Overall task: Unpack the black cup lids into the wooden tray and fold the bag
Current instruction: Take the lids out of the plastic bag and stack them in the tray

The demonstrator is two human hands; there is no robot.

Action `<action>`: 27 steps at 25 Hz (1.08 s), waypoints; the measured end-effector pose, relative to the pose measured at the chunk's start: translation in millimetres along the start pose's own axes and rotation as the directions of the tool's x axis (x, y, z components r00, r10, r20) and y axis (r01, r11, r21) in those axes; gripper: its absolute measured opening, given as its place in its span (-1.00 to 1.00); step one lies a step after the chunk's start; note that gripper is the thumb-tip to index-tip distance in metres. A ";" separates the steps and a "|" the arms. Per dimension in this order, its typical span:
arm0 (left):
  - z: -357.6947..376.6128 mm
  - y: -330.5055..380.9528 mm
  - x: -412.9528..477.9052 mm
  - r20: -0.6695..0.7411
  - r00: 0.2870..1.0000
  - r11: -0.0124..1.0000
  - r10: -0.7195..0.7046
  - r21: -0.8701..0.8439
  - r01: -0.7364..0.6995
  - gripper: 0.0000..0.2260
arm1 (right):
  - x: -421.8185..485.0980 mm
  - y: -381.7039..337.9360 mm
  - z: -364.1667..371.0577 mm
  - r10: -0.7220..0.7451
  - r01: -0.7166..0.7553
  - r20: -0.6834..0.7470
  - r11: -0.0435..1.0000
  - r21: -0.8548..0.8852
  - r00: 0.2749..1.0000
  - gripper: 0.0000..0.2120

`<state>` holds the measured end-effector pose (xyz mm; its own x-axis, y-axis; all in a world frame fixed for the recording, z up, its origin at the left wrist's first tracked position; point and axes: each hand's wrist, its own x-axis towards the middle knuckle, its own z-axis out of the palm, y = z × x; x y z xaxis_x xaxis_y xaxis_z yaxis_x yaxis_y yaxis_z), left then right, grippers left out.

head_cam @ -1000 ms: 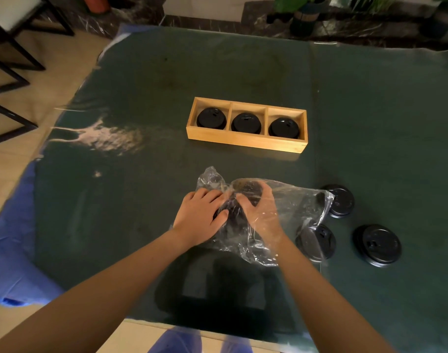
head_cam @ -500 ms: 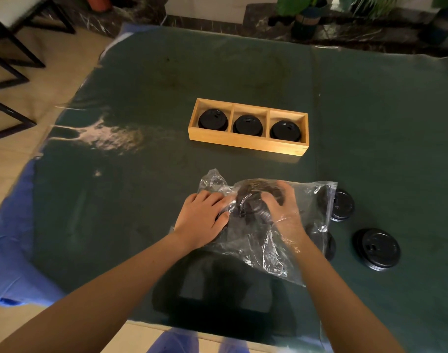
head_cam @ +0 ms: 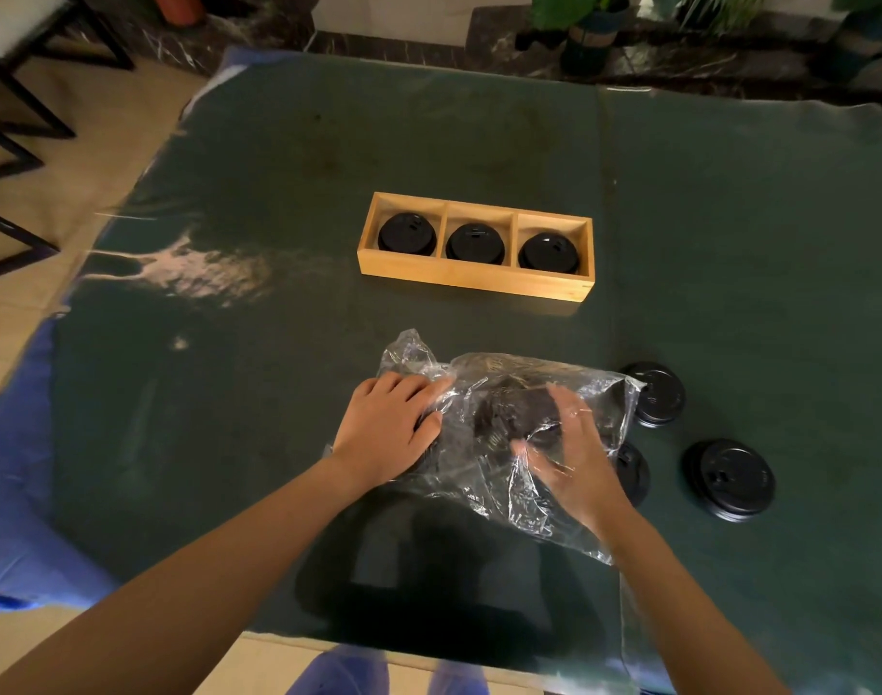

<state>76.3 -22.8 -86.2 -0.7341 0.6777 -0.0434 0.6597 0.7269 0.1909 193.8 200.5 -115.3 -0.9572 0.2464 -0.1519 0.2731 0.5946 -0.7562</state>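
Observation:
A clear plastic bag [head_cam: 499, 474] lies crumpled on the dark green table, near me. My left hand [head_cam: 386, 428] presses down on and grips its left end. My right hand [head_cam: 572, 461] is inside the bag, seen through the plastic, with thumb and fingers around dark black cup lids [head_cam: 509, 418]. The wooden tray [head_cam: 471, 280] stands farther back with three compartments. Each compartment holds black lids: left [head_cam: 407, 234], middle [head_cam: 475, 243], right [head_cam: 549, 251]. Loose lids lie to the right of the bag: one [head_cam: 657, 393], another [head_cam: 729, 479], and a third [head_cam: 632, 471] partly behind the plastic.
The table [head_cam: 729, 243] carries a dark green cover, with a blue cloth [head_cam: 18, 519] hanging off its left side. Black chair frames [head_cam: 8, 143] stand on the floor at far left. Potted plants [head_cam: 584, 32] stand beyond the far edge.
My right hand has drawn back toward me and to the right inside the bag, and the plastic has spread rightward over one loose lid. The left hand has stayed on the bag's left end.

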 end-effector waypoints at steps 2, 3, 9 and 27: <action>1.2 -0.3 -0.2 -0.002 1.000 1.000 -0.002 0.010 0.002 -0.55 | 1.6 11.2 5.3 -0.073 0.082 0.099 0.993 -0.086 0.992 -0.11; 2.0 0.0 -0.7 -0.003 1.000 1.000 -0.002 0.015 0.002 -0.55 | 4.0 16.6 9.3 -0.104 0.115 0.091 0.986 -0.120 0.990 -0.07; 3.0 1.2 3.0 0.003 1.000 0.999 -0.002 0.039 0.002 -0.55 | 20.6 22.1 35.9 -0.177 0.155 -0.083 0.962 -0.225 0.981 0.02; 3.9 2.6 2.8 0.003 0.999 0.999 -0.037 0.020 0.037 -0.49 | -21.4 11.0 -19.6 -0.157 0.151 -0.115 0.987 -0.062 0.981 -0.05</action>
<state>76.5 -18.6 -89.6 -0.7573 0.6509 -0.0529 0.6356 0.7533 0.1690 219.1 216.8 -107.8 -0.9707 0.2363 0.0430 0.1311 0.6713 -0.7295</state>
